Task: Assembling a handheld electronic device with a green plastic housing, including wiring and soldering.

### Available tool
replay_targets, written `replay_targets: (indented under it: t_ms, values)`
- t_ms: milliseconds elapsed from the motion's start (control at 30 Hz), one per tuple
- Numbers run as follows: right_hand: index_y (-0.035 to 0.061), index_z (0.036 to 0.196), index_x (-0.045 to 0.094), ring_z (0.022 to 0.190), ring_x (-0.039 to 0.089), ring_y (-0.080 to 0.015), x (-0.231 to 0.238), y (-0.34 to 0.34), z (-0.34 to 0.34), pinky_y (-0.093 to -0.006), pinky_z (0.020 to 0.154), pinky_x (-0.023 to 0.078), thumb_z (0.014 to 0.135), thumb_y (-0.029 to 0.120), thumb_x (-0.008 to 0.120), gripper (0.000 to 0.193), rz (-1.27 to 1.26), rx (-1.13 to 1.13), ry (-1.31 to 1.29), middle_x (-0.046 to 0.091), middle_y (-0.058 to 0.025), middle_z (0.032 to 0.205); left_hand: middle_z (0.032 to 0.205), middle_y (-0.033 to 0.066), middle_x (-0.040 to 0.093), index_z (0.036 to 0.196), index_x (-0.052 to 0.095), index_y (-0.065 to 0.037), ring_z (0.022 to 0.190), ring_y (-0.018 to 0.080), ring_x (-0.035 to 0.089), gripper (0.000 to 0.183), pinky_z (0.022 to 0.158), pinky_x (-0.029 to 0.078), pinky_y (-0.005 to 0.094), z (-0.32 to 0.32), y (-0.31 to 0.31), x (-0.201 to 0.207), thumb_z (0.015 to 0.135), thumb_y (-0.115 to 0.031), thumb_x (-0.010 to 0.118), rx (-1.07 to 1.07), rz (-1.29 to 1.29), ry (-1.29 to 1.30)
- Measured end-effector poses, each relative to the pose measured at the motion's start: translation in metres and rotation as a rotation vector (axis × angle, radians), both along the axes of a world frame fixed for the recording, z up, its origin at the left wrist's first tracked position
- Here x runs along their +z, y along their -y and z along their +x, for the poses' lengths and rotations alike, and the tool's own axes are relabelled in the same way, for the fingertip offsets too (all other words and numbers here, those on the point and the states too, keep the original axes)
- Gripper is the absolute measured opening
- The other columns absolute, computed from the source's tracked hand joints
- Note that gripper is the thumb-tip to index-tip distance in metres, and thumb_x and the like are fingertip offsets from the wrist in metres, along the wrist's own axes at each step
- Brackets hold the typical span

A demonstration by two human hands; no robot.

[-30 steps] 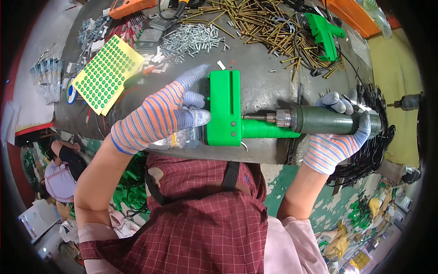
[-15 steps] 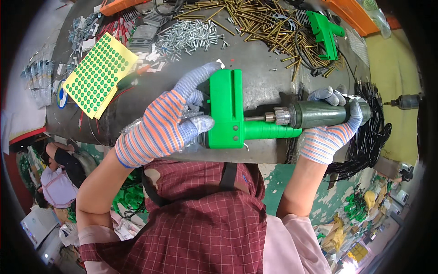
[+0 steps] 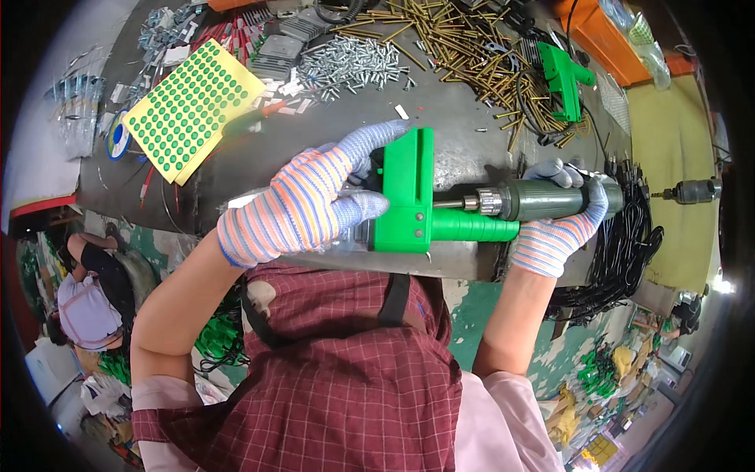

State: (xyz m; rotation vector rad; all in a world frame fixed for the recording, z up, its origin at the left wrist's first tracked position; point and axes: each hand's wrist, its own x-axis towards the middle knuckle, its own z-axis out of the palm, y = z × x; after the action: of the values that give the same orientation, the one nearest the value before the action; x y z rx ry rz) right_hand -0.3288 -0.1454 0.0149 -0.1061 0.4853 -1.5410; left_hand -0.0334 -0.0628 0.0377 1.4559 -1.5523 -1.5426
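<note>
Under my left hand [image 3: 303, 206] sits the green housing [image 3: 409, 193], lying at the near edge of the table [image 3: 460, 118]. I have that hand wrapped over the housing's left end: the fingers curl across its top, the forefinger stretched out along the upper edge, the thumb pressed against the near face. Both hands wear striped knit gloves.

To the right of the housing, my right hand [image 3: 562, 224] is closed round the dark green driver [image 3: 550, 198], fingers folded over its barrel from above, palm beneath. The driver lies level, pointing left, and its chuck [image 3: 487, 203] and bit run into the housing's right side, just above the housing's ribbed green handle [image 3: 472, 228], which sticks out toward my right hand.

Beyond my left hand, well apart from it, lies a yellow sheet [image 3: 193, 110] covered with green dots. Straight ahead of the housing is a heap of silver screws [image 3: 354, 61], and beyond my right hand a spread of brass pins [image 3: 464, 39]. A second green housing [image 3: 565, 79] rests farther right among them. Black cables [image 3: 625, 252] hang off the table edge just past my right wrist
</note>
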Motion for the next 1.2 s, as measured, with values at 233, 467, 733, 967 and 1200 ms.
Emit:
replay_targets:
  t_ms: [233,467,733,967,1200]
  values:
    - [0.0043,0.112,0.060,0.077,0.060,-0.0230,0.062,-0.005,-0.059,-0.0404,0.077,0.054,0.089,0.027,0.065,0.033,0.032,0.074,-0.482,0.061,-0.0068,0.085,0.118,0.0171,0.062,0.143,0.045,-0.005,0.109,0.0279,0.062,0.068,0.096,0.048,0.0382,0.027,-0.027,-0.004,0.093,-0.047,0.062,0.141,-0.536,0.271]
    - [0.0050,0.138,0.048,0.099,0.057,-0.0140,0.028,0.030,-0.177,-0.0269,0.092,0.047,0.089,0.018,0.072,0.056,-0.035,0.190,-1.778,0.062,-0.0051,0.114,0.129,0.0155,0.054,0.127,0.060,-0.017,0.114,0.0385,0.053,0.064,0.098,0.041,0.0521,0.021,-0.073,-0.034,0.075,-0.052,0.073,0.022,-0.845,0.728]
    - [0.0000,0.146,0.043,0.118,0.056,-0.0157,0.060,-0.013,-0.158,-0.0288,0.102,0.043,0.095,0.008,0.062,0.055,-0.147,0.108,-1.572,0.056,-0.0119,0.136,0.109,0.0132,0.063,0.131,0.060,-0.015,0.098,0.0325,0.060,0.063,0.091,0.047,0.0448,0.039,-0.049,0.011,0.076,-0.039,0.077,-0.148,-0.571,0.398]
    - [0.0007,0.104,0.068,0.090,0.061,-0.0143,0.073,-0.049,0.036,-0.0292,0.078,0.049,0.087,0.013,0.074,0.022,-0.533,0.481,-1.760,0.066,-0.0090,0.105,0.111,0.0116,0.067,0.122,0.060,0.002,0.105,0.0196,0.062,0.039,0.093,0.047,0.0326,0.100,-0.008,0.006,0.095,-0.027,0.061,-0.317,-0.114,-0.006]
    - [0.0027,0.107,0.068,0.082,0.064,-0.0229,0.010,-0.039,0.038,-0.0328,0.076,0.051,0.085,0.009,0.074,0.025,-0.654,0.219,-1.850,0.066,-0.0120,0.095,0.121,0.0155,0.059,0.109,0.067,-0.011,0.113,0.0366,0.056,0.034,0.097,0.045,0.0489,0.019,-0.047,0.006,0.081,-0.029,0.070,0.116,-0.837,0.730]
